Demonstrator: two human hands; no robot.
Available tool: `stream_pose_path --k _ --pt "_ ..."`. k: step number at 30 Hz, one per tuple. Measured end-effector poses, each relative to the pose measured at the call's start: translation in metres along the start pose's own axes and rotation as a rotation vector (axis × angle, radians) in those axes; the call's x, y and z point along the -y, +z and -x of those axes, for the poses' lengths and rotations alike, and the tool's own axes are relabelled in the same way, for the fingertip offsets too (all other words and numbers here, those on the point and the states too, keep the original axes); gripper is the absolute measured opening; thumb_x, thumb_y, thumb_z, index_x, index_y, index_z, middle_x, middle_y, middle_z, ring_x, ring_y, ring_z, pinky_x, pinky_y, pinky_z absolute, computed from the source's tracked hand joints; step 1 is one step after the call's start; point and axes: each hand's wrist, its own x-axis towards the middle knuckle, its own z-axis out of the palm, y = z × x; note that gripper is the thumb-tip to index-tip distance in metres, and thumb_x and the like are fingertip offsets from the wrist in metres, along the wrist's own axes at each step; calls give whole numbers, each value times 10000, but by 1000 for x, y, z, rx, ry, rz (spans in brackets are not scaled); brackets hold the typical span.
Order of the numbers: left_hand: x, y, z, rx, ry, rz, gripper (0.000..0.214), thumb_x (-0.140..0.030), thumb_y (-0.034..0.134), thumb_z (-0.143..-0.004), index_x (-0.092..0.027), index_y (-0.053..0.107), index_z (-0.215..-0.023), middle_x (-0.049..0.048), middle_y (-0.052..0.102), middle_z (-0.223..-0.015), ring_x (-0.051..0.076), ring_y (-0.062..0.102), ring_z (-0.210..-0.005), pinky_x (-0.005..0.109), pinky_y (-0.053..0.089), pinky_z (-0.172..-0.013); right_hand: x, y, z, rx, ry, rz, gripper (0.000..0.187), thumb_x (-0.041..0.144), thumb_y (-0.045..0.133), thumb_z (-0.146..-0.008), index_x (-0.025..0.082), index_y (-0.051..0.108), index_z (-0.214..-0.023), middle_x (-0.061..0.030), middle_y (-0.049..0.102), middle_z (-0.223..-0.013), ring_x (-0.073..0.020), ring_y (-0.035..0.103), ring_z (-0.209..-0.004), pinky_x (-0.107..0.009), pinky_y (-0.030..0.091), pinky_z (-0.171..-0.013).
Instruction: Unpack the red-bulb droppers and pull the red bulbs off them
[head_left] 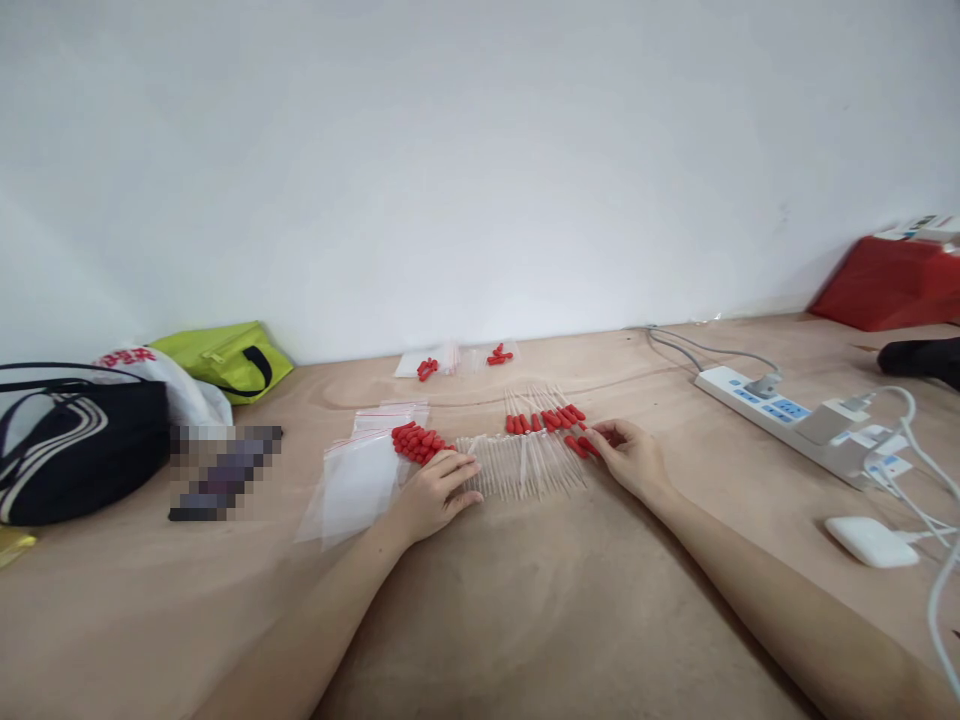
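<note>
A row of thin pale sticks [517, 465] lies side by side on the table between my hands. My left hand [435, 490] rests at their left end, fingers stretched out and apart, just below a heap of small red bulb-shaped pieces [416, 440]. At the right end, the thumb and fingers of my right hand [626, 455] close on a red bulb-shaped piece [581, 445]. Behind the row, more sticks carry red tips [544, 420] in a line. Clear zip bags [360, 480] overlap beside my left hand.
Two bags with red pieces [427, 370] [499, 355] lie near the wall. On the left are a dark bag [82, 450], a yellow-green bag [225, 360] and a blurred-out item [225, 475]. A power strip [780, 415], white charger [870, 540] and cables occupy the right.
</note>
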Motion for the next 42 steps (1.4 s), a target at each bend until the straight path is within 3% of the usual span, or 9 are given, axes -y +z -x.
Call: stream_pose_path --k 3,8,13,19,25,29,32,37,42 --pt "-3 1 -3 -79 -14 -8 224 -266 529 -805 -161 596 -991 97 602 -991 183 539 -926 346 477 -806 -2 -2 -4 -55 86 -49 388 516 502 -698 159 637 -773 -67 645 -671 -156 550 -555 -262 399 -518" --pt "-10 4 -23 -117 -102 -21 155 -205 499 -807 -164 603 -915 76 596 -938 172 547 -879 337 458 -792 2 -10 -5 -65 132 141 353 516 518 -687 193 659 -712 -27 620 -578 -148 530 -516 -256 354 -502" --pt "-15 20 -70 -44 -275 30 102 -219 542 -767 -163 618 -805 44 590 -838 166 554 -801 316 451 -753 1 -9 -4 19 101 138 373 530 498 -699 207 680 -738 -21 638 -631 -143 549 -569 -242 353 -535" --pt "-17 53 -121 117 -210 99 227 -305 605 -723 -181 603 -913 31 549 -869 164 540 -788 303 447 -742 -2 -7 -5 -47 51 172 395 523 452 -723 198 674 -710 -30 641 -686 -135 534 -580 -244 344 -549" --pt "-20 75 -141 137 -237 157 205 -274 687 -646 -165 578 -781 17 519 -865 151 542 -763 269 458 -688 0 -7 -3 -40 40 193 386 520 447 -732 203 660 -673 -21 635 -668 -136 532 -583 -244 332 -556" --pt "-22 72 -138 109 -227 145 38 -183 568 -751 -159 545 -770 24 531 -848 156 543 -771 280 448 -706 -3 -5 -4 -37 19 176 388 513 443 -739 195 655 -666 -26 634 -658 -137 529 -573 -247 336 -557" --pt "-25 59 -125 77 -203 143 78 -169 444 -825 -163 520 -843 36 547 -862 162 544 -797 295 442 -727 -7 -4 -6 -32 13 158 392 505 432 -748 192 645 -647 -24 624 -630 -136 525 -567 -244 338 -550" --pt "-30 29 -81 -145 -175 200 110 -189 394 -844 -175 481 -910 44 580 -859 152 570 -798 281 462 -707 -11 -3 -6 -3 17 146 386 505 434 -751 195 641 -652 -16 617 -613 -139 530 -571 -242 335 -541" --pt "-33 13 -39 -300 -306 365 70 -176 448 -793 -175 485 -852 71 587 -938 156 586 -892 288 495 -756 -8 -4 -4 -45 -47 164 414 522 410 -765 196 654 -692 -35 635 -674 -149 534 -603 -264 338 -586"
